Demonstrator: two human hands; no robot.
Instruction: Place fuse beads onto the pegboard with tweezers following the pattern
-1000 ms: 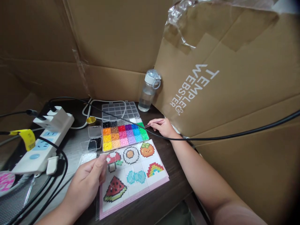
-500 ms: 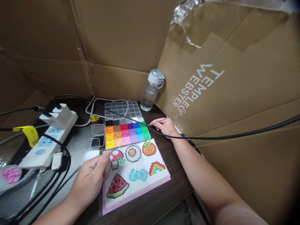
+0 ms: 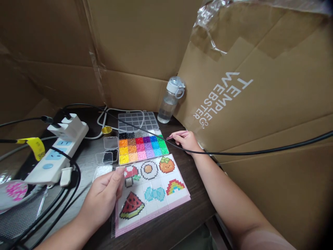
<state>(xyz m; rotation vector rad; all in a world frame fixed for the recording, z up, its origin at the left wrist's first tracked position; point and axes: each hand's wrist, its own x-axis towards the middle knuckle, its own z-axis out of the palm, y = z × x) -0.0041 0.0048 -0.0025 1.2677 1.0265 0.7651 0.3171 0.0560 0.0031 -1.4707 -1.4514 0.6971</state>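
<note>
My right hand (image 3: 186,140) pinches slim pink tweezers (image 3: 170,137), their tips by the green compartments of the bead box (image 3: 142,147). That box stands open, its many small cells filled with fuse beads sorted by colour. Closed at the left edge of the pattern sheet (image 3: 179,201), my left hand (image 3: 104,192) has its thumb on top near the mushroom picture. A clear pegboard (image 3: 142,208) lies over the sheet, which shows pixel pictures of a watermelon slice, egg, bow, persimmon and rainbow. Beads in dark and light colours cover parts of the left pictures. My left fingertips are hidden.
Small clear boxes hold black beads (image 3: 110,155) and white beads (image 3: 104,170). Left are a power strip (image 3: 56,156), cables and a dish of pink beads (image 3: 15,191). A water bottle (image 3: 167,106) stands behind; a black cable (image 3: 234,153) crosses in front. Cardboard (image 3: 135,41) walls surround the table.
The whole view has shifted slightly, so things sit a little further right. Both hands keep nearly the same places; the tweezers show more clearly.
</note>
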